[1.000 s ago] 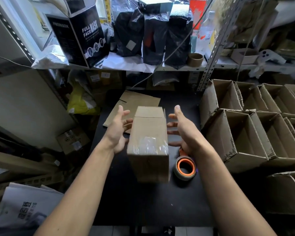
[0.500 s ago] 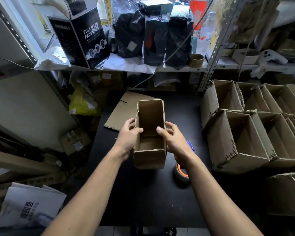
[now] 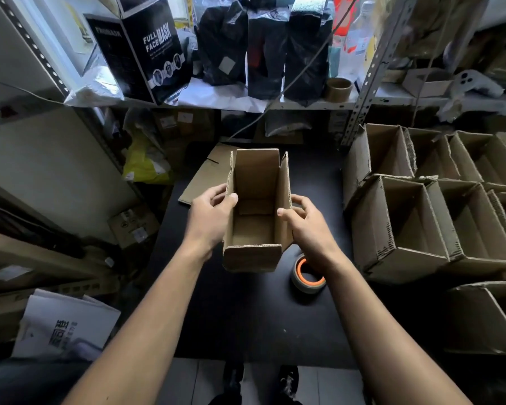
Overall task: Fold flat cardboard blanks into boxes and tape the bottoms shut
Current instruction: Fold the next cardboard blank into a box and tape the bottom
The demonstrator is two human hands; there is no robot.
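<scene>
While held over the black table point(image 3: 246, 317), the box point(image 3: 257, 206) sits at frame centre, open side up, flaps standing, its floor of folded flaps visible inside.

Left hand point(image 3: 209, 219): at 9 o'clock of the box, clamped on the left wall, thumb hooked over the rim, fingers outside.

Right hand point(image 3: 307, 226): at 3 o'clock of the box, clamped on the right wall, thumb inside the rim, fingers curled outside.

Tape roll point(image 3: 308, 274): orange core, lying flat on the table at 5 o'clock of the box, just beside the right wrist.

Flat blank point(image 3: 202, 179): on the table at 11 o'clock of the box, partly hidden behind it.

Finished boxes point(image 3: 415, 223): a packed group at 3 o'clock, open mouths tilted toward the camera, touching one another.

Shelf point(image 3: 304, 105): at 12 o'clock, carrying a black "FULL FACE MASK" carton point(image 3: 146, 54), dark bags point(image 3: 263, 48), a brown tape core point(image 3: 338, 89).

Yellow bag point(image 3: 146, 165): at 10 o'clock, below the shelf.

White printed sheets point(image 3: 65, 325): at 8 o'clock, off the table.

Shoes point(image 3: 260, 378): at 6 o'clock, on the tiled floor.
</scene>
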